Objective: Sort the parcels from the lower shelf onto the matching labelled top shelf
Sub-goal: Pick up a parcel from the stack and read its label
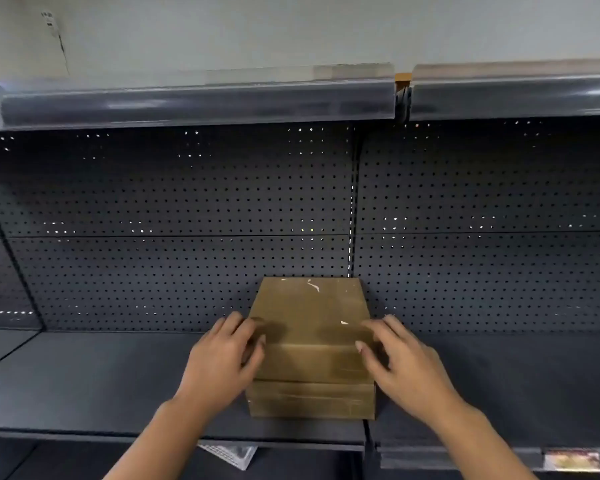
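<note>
Two brown cardboard parcels sit stacked on the dark shelf, near the seam between two shelf bays. The upper parcel is taped and rests on the flatter lower parcel. My left hand presses the upper parcel's left side, with the thumb at its front corner. My right hand is against its right side, fingers slightly spread and the thumb touching the front edge. The parcel is held between both hands. No label on the parcels is visible.
The top shelf's front rail runs across above, with a clear label strip whose text is blurred. A dark pegboard back panel stands behind the parcels. A white printed item pokes out below the shelf, and a coloured label sits at the lower right edge.
</note>
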Tool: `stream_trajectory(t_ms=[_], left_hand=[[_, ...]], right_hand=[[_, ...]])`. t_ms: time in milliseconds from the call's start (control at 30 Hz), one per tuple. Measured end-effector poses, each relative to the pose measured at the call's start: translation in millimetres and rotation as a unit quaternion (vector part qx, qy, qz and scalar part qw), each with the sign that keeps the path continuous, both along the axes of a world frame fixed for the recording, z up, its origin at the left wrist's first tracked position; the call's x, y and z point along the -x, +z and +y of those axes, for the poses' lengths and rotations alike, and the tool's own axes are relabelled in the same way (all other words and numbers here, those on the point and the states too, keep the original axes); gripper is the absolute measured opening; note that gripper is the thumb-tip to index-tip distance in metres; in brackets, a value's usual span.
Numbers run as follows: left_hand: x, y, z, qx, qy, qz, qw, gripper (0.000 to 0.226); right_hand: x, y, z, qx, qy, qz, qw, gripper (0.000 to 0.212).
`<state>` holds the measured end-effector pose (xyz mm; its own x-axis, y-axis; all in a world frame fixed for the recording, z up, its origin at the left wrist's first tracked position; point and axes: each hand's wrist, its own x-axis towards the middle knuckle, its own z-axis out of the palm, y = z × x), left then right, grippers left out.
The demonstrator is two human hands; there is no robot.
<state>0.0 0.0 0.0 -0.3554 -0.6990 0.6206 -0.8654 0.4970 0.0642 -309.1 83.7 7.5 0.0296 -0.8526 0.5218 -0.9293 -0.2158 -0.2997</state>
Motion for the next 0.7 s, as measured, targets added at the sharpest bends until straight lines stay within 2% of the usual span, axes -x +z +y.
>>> stream_trajectory(t_ms=[167, 233, 300, 400, 500, 567, 633, 700], left_hand=[[7.8, -0.7, -15.4, 0.008, 0.017, -0.008, 1.0, 0.038], [8.6, -5.1, -18.3, 0.001, 0.032, 0.009, 0.999, 0.037], [9.2, -10.3, -21.8, -0.041, 0.045, 0.042, 0.997, 0.038], [15.1, -13.1, -21.3, -0.136, 0.024, 0.147, 0.979, 0.041], [18.5, -15.5, -24.4, -0.224, 0.002, 0.248, 0.943, 0.042], [18.7, -12.6, -28.2, -0.285, -0.008, 0.318, 0.904, 0.048], [20.6, -6.6, -31.1, -0.333, -0.016, 0.397, 0.855, 0.052], [23.0, -1.2, -35.1, -0.396, 0.004, 0.47, 0.789, 0.056]], right_hand=[[-5.3, -9.6, -20.5, 0.033, -0.029, 0.029, 0.999, 0.045], [-6.1, -15.7, -26.4, 0.049, -0.042, 0.015, 0.998, 0.042], [-6.1, -20.5, -32.6, 0.042, -0.054, -0.017, 0.997, 0.04], [-9.2, -26.8, -41.5, 0.005, -0.053, -0.095, 0.994, 0.045], [-13.5, -32.7, -46.4, -0.024, -0.043, -0.196, 0.979, 0.05], [-17.5, -33.1, -48.4, -0.05, -0.052, -0.27, 0.96, 0.053], [-20.8, -34.9, -51.0, -0.072, -0.06, -0.338, 0.937, 0.056], [-24.3, -35.1, -52.6, -0.081, -0.063, -0.405, 0.909, 0.053]])
